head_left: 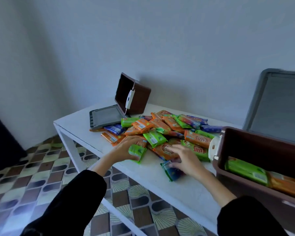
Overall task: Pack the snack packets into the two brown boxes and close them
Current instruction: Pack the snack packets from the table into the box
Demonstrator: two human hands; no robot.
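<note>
Snack packets [169,126] in orange, green and blue wrappers lie heaped on a white tabletop [160,183] that stands against a pale wall [160,40], over a floor [41,167] of patterned brown, cream and dark tiles. At the back of the tabletop the far brown box [140,97] lies tipped on its side, its flat lid [106,117] resting open on the surface just beside the heap. The near brown box [242,184] sits at the right edge with its grey lid [279,103] raised; a green packet and an orange one lie inside it.

Both arms, in black sleeves [78,198], reach in from below. The left hand [124,149] is at the near side of the heap, thumb and fingers curled round a green packet [137,150]. The right hand [184,160] hovers low with fingers spread apart, their tips resting on a blue packet [173,172] that lies alone near the tabletop's front, just beside the near brown box.
</note>
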